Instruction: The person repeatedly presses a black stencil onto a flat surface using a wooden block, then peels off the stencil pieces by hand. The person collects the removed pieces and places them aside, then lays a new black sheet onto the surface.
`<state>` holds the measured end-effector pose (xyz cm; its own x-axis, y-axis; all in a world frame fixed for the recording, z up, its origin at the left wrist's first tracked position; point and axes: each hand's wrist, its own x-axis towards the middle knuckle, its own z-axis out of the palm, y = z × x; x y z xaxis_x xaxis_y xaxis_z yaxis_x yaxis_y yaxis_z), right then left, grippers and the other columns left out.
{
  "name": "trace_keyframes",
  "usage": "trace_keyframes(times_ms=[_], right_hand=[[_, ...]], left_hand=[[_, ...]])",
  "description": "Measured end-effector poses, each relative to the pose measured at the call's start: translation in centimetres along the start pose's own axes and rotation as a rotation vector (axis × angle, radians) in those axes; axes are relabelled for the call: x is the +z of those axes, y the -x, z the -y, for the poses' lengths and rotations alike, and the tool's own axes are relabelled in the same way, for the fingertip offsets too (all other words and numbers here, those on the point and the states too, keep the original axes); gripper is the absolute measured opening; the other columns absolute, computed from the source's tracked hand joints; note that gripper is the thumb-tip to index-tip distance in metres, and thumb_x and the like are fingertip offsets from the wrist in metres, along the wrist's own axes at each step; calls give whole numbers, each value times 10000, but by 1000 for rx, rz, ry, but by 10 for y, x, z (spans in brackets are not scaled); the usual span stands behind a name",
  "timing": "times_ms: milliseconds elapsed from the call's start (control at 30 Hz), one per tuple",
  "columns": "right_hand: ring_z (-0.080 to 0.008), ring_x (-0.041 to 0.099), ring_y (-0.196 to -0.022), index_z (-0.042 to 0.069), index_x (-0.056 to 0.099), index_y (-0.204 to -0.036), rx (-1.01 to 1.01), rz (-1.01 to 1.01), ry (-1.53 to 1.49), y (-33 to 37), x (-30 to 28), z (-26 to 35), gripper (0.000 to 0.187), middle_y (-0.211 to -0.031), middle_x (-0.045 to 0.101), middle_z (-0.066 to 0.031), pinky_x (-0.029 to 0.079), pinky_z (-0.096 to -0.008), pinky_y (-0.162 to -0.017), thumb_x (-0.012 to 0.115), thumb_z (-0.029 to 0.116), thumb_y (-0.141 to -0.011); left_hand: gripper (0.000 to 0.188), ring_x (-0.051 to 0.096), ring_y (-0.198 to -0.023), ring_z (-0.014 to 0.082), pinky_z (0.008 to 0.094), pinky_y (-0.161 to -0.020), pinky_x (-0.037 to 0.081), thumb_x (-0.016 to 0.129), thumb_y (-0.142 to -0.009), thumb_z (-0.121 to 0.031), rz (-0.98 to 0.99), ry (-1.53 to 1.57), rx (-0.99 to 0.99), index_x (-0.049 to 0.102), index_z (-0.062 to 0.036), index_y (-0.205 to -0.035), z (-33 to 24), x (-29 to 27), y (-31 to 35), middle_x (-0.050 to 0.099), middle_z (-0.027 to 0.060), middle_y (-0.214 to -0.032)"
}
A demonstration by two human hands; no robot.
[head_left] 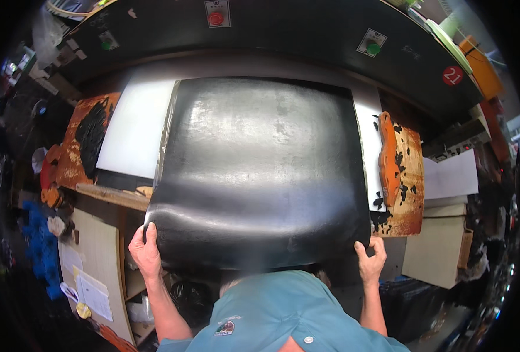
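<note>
A wide black sheet, glossy like rubber (260, 146), lies over a white board (135, 129) and bends down over the near edge toward my body. My left hand (147, 251) pinches its near left corner, thumb up along the edge. At the near right corner my right hand (371, 258) grips the sheet between thumb and fingers. Both hands are closed on the sheet, and the fingers beneath it are partly hidden. The sheet's near part sags in a shiny curve between them.
Beyond the sheet rises a dark machine panel with a red button (216, 19) and a green button (373, 48). An orange long-handled tool (389, 158) lies at the right among black scraps on a rusty plate (411, 193). Black material (91, 138) sits at the left.
</note>
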<state>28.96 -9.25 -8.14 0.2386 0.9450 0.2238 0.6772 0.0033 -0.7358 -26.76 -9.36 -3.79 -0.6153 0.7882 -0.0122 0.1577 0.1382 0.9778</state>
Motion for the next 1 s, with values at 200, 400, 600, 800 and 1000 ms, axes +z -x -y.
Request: trace_keyframes(times_ms=[200,400,600,800,1000], right_hand=[[-68,535,-806,34,654,-955,506,-40,-513,21,48,60,203,-885,646,16,473,-271,-725,824,145,-960],[-91,475,-759,11,560,-822,330,-109,-284,-59,52,63,289,-786,584,-5,450,-308,-673,799,135,-925],[-62,479,-752,21,613,-828,388,-90,-281,-120,74,47,249,-780,596,39,429,-281,-664,775,138,-976],[-65,368,-709,24,447,-766,257,-155,-203,-115,89,19,414,-725,391,17,359,-312,-588,774,161,-979],[-332,696,-763,-62,694,-936,209,-112,213,-323,113,30,518,-851,727,-230,536,-461,-730,750,451,-978]], left_hand=[[224,541,-812,64,266,-753,479,705,-1062,-161,31,-254,103,754,58,-1075,-14,13,-68,667,-38,-860],[239,497,-783,76,295,-712,461,694,-1058,-163,199,-296,191,702,64,-983,-41,63,-154,591,-30,-788],[266,494,-772,75,303,-705,459,696,-1051,-189,231,-368,129,708,54,-944,-20,88,-193,591,-26,-775],[355,502,-658,329,458,-701,480,710,-989,-227,140,-669,329,632,104,-885,19,86,-196,570,301,-753],[552,687,-762,358,482,-750,519,662,-1024,-445,167,-835,260,707,91,-900,-49,225,-322,701,322,-869]])
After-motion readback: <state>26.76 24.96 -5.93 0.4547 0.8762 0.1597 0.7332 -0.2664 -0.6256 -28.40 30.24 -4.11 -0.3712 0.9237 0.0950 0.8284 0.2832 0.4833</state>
